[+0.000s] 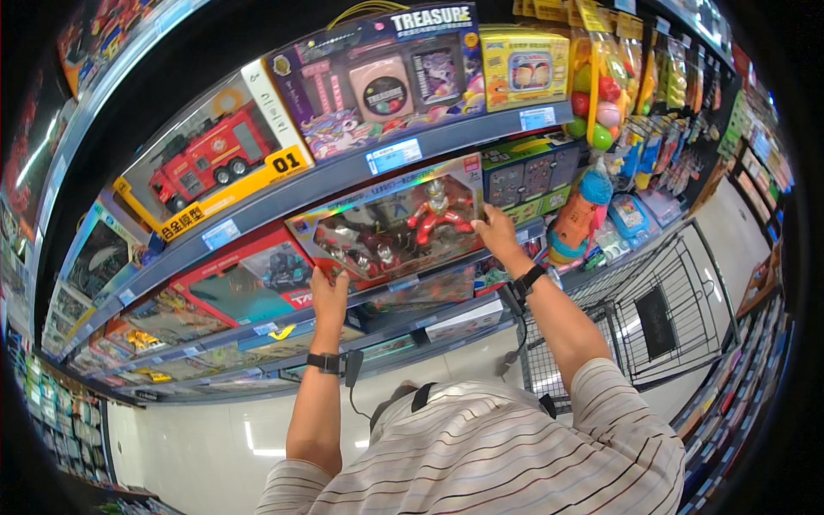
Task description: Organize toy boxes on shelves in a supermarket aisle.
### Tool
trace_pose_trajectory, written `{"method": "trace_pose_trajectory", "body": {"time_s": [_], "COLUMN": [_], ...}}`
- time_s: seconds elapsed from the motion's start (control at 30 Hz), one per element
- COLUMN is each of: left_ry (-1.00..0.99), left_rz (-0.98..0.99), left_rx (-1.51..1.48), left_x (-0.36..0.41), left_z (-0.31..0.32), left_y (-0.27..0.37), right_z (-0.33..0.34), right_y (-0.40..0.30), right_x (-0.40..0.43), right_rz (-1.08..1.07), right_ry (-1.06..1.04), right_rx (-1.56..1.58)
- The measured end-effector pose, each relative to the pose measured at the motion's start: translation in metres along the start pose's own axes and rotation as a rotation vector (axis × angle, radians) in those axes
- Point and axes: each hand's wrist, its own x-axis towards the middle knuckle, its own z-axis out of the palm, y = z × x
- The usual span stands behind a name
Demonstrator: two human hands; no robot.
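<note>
A boxed set of red and silver action figures (pixel 393 225) sits at the front of the middle shelf, its window facing me. My left hand (pixel 330 293) is at the box's lower left corner, fingers against its edge. At the right edge of the same box is my right hand (pixel 497 233), thumb on the front and the other fingers partly hidden. A red and teal toy box (pixel 251 283) stands directly left of the figure box, and a green and dark toy box (pixel 531 174) is just right of it.
Above runs a shelf edge (pixel 450 134) holding a boxed red toy fire truck (pixel 212 154), a purple toy set (pixel 386 77) and a yellow box (pixel 524 67). Bagged toys (pixel 599 96) hang at the right. A wire shopping cart (pixel 669 309) stands at my right on the tiled floor (pixel 187 444).
</note>
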Motion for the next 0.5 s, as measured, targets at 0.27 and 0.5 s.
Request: {"method": "trace_pose_trajectory", "body": {"time_s": [0.27,0.5], "left_ry": [0.042,-0.028], "left_rz": [0.017,0.045], "left_rx": [-0.108,-0.393], "left_x": [0.007,0.002], "left_z": [-0.003,0.002], "left_y": [-0.038,-0.007], "right_z": [0.006,0.009], "right_y": [-0.013,0.0], "right_x": [0.007,-0.002], "right_rz": [-0.021,-0.005], "right_ry": [-0.069,-0.027], "right_rx": [0.033,0.029]}}
